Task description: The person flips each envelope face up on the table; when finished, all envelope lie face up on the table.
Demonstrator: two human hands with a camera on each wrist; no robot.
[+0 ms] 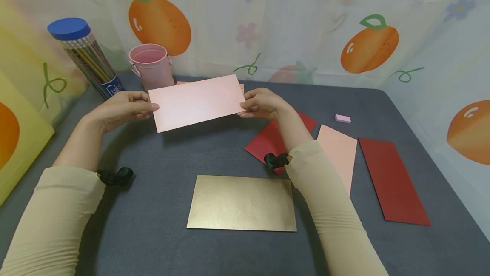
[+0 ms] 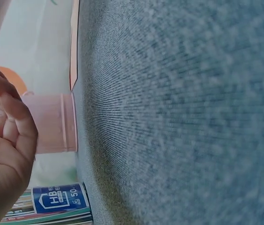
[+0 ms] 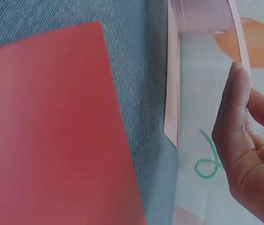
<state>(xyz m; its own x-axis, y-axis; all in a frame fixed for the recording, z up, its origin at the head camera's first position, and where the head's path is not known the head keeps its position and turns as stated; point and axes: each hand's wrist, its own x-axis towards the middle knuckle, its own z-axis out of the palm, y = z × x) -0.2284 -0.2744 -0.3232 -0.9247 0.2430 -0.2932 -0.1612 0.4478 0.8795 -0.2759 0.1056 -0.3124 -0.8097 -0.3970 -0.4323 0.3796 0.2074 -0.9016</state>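
Both hands hold a pale pink card [image 1: 197, 102] by its short edges, a little above the grey table [image 1: 160, 152]. My left hand [image 1: 143, 106] pinches the left edge and my right hand [image 1: 249, 106] pinches the right edge. In the right wrist view the thumb [image 3: 235, 108] lies along the held card's edge [image 3: 240, 42]. A gold card [image 1: 242, 203] lies flat on the table nearer to me, between my forearms. Another pink sheet [image 1: 181, 83] peeks out on the table behind the held card.
A red card [image 1: 268, 140] lies partly under my right forearm, with a pink card [image 1: 338, 152] and a dark red card [image 1: 392, 180] to its right. A small pink eraser [image 1: 342, 118], a pink bucket [image 1: 150, 66] and a blue-lidded pencil tube [image 1: 86, 57] stand farther back.
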